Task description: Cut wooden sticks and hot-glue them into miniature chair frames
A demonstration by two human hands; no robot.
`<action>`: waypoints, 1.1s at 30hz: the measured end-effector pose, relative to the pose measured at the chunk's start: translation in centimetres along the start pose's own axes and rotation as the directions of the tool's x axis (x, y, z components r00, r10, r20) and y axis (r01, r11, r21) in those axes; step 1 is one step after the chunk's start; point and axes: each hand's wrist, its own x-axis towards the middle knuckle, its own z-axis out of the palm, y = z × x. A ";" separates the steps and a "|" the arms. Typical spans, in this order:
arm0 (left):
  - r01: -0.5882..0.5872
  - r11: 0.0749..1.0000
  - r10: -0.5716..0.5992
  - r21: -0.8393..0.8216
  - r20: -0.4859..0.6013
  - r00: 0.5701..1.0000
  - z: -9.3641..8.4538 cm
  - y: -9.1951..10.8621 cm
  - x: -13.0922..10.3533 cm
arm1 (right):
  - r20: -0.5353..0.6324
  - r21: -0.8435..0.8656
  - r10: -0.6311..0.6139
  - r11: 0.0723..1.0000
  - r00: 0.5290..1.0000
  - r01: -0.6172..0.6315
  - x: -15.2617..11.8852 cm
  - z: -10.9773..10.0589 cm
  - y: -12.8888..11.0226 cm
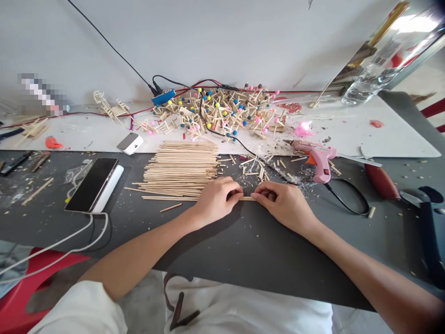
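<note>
Thin wooden sticks (247, 198) lie level along the near side of a bundle, and a short stretch shows between my two hands. My left hand (219, 197) is closed in a pinch on them, thumb against fingers. At their right end, my right hand (281, 199) pinches too, its other fingers curled under. Whether one stick or two is in the fingers I cannot make out. Just beyond my left hand is the pile of long wooden sticks (181, 162), laid side by side. A short stick piece (171, 208) rests left of my left wrist.
A pink glue gun (321, 160) with a black cord lies to the right, near a red-handled tool (381, 181). Behind is a heap of small stick pieces with coloured balls (222, 111). A phone (92, 184) sits at left; a water bottle (368, 86) stands back right.
</note>
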 end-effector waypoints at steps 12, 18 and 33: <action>0.019 1.000 -0.018 -0.017 0.024 1.000 0.0 -0.2 0.3 | 0.038 -0.028 -0.020 0.999 0.999 0.021 0.1 -0.1 0.0; 0.028 1.000 -0.028 0.002 0.031 0.999 0.0 0.1 0.3 | 0.037 -0.039 -0.030 0.999 0.999 0.031 0.2 -0.1 -0.1; 0.038 0.999 -0.038 0.022 -0.013 0.999 0.3 0.4 0.1 | 0.034 -0.030 -0.009 1.000 0.999 0.010 -0.1 0.2 0.2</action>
